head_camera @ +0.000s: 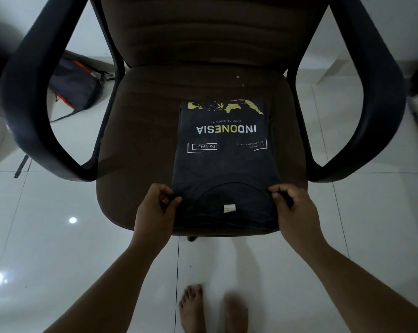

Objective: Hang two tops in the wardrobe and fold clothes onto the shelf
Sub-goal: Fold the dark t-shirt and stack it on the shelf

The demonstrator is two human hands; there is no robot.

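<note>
Dark grey cotton T-shirt (223,150) with a yellow map print and the word INDONESIA, lying on the seat of a brown upholstered office chair (140,131) with its sides already folded in to a narrow strip, collar and white neck label nearest the person. The left hand (158,207) pinches the near left corner at the shoulder and the right hand (290,207) pinches the near right corner — both clamped on the cloth, thumbs on top. The step in hand appears to be the lengthwise fold: it would go best with both corners lifted together, kept level, and laid squarely on the far hem so the edges match. The chair's black plastic armrests (35,97) flank the seat and limit sideways room; a dark backpack with orange trim (76,88) lies on the white tiled floor (47,236) beyond the left armrest. Neither wardrobe nor shelf is in view.
</note>
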